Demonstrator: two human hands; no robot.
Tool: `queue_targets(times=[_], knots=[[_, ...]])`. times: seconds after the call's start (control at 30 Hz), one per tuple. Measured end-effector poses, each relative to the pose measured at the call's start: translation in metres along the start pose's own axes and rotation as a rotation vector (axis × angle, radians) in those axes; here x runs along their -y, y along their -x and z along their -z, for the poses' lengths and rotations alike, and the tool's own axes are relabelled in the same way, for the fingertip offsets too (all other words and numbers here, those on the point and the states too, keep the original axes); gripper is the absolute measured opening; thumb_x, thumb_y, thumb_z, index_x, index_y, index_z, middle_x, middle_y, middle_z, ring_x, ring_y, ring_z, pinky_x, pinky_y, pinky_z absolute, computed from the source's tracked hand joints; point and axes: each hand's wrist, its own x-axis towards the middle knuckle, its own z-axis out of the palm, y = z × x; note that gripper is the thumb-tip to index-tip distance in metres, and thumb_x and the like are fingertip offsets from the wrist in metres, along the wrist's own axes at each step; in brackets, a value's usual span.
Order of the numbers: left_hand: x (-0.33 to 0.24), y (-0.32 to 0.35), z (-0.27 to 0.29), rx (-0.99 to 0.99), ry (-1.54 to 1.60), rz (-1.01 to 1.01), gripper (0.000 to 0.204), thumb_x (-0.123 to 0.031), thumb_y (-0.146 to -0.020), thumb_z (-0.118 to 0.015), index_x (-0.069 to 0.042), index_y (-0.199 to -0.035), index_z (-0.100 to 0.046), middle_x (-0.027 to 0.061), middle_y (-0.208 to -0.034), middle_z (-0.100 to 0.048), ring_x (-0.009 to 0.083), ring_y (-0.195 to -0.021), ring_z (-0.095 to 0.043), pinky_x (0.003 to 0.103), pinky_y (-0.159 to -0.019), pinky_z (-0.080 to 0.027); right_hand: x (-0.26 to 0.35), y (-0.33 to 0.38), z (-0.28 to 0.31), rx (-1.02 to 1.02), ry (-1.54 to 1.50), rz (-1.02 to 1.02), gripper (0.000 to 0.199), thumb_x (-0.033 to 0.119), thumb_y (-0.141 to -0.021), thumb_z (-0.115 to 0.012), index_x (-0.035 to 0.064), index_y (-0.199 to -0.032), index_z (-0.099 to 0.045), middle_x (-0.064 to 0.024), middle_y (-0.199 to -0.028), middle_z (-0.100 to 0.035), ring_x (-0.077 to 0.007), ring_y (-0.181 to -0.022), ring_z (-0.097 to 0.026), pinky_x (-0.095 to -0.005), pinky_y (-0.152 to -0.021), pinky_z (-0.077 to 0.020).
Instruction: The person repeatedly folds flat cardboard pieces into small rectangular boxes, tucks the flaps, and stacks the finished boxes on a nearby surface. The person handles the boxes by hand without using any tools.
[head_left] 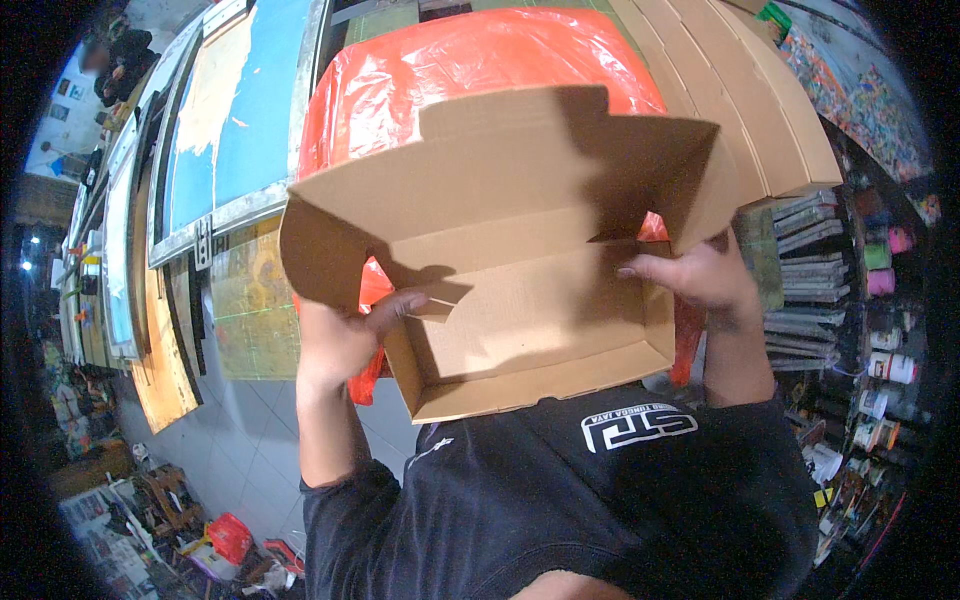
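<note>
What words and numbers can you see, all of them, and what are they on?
Black shirt: big white letters, smaller ones along them; I don't copy out wording.
Also on the shirt: a small white mark, unreadable.
Greenish board: dark marks, unclear.
White tub at right: markings too small.
Cardboard box: none visible inside.

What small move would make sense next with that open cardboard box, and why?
Perhaps swing the lid down toward the box: it stands raised at the far side, while the left hand and right hand hold opposite sides.
</note>
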Motion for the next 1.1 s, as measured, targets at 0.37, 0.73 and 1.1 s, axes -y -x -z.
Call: queue_targets(times=[0.37,0.73,1.1], knots=[[-0.017,0.064,-0.007,0.018,0.742,0.026,0.075,-0.042,-0.083,-0.06,0.002,-0.138,-0.033,0.0158,-0.138,-0.04,0.0313,-0.129,-0.037,0.047,-0.109,-0.025,0.047,0.043,-0.016,-0.124,-0.303,-0.493,0.061,0.033,-0.083,-0.062,0.0072,-0.134,-0.04,-0.0129,-0.134,-0.046,-0.0259,-0.124,-0.043,-0.0384,-0.104,-0.0347],[-0.017,0.038,-0.018,-0.126,0.759,0.262,0.098,-0.07,-0.065,-0.065,-0.006,-0.135,-0.041,0.0195,-0.151,-0.019,0.0317,-0.135,-0.029,0.048,-0.108,-0.028,0.001,0.03,-0.028,-0.101,-0.625,0.314,0.089,0.082,-0.072,-0.042,0.0161,-0.132,-0.042,-0.0232,-0.143,-0.032,-0.0344,-0.132,-0.033,-0.0472,-0.109,-0.0266],[-0.011,-0.02,-0.018,-0.084,0.726,-0.106,0.081,-0.059,-0.075,-0.05,0.0,-0.131,-0.042,0.0212,-0.151,-0.014,0.0298,-0.14,-0.016,0.042,-0.111,-0.016,-0.028,-0.028,-0.022,-0.052,-0.697,0.531,0.093,0.075,-0.077,-0.045,0.0055,-0.139,-0.039,-0.0209,-0.149,-0.024,-0.0292,-0.138,-0.024,-0.042,-0.113,-0.0183]])
